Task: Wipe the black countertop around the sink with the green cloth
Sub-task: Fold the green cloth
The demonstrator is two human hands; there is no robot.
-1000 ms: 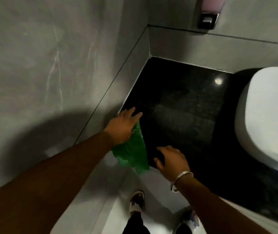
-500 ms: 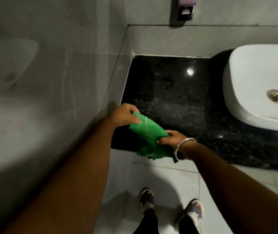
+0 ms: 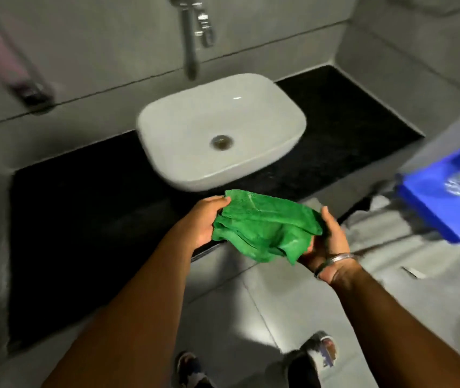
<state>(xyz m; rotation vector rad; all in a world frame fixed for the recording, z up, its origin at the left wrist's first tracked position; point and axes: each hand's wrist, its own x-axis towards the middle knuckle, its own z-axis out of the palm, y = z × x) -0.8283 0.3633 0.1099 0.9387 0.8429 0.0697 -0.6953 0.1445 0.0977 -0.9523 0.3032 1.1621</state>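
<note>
The green cloth [image 3: 265, 225] is bunched up between both hands, held in the air just in front of the counter's front edge. My left hand [image 3: 205, 219] pinches its left side near the top corner. My right hand [image 3: 326, 242], with a metal bangle on the wrist, cups it from below and from the right. The black countertop [image 3: 89, 208] runs from left to right, and the white basin [image 3: 220, 130] sits on it right behind the cloth.
A chrome tap [image 3: 192, 37] hangs from the grey wall over the basin. A blurred pink soap dispenser [image 3: 7, 60] is on the wall at the left. A blue bin [image 3: 447, 194] stands at the right. My feet [image 3: 318, 351] are on the grey floor tiles.
The view has swung right, from the counter's left corner to the basin. The cloth has come off the counter edge, and both hands now hold it bunched before the basin.
</note>
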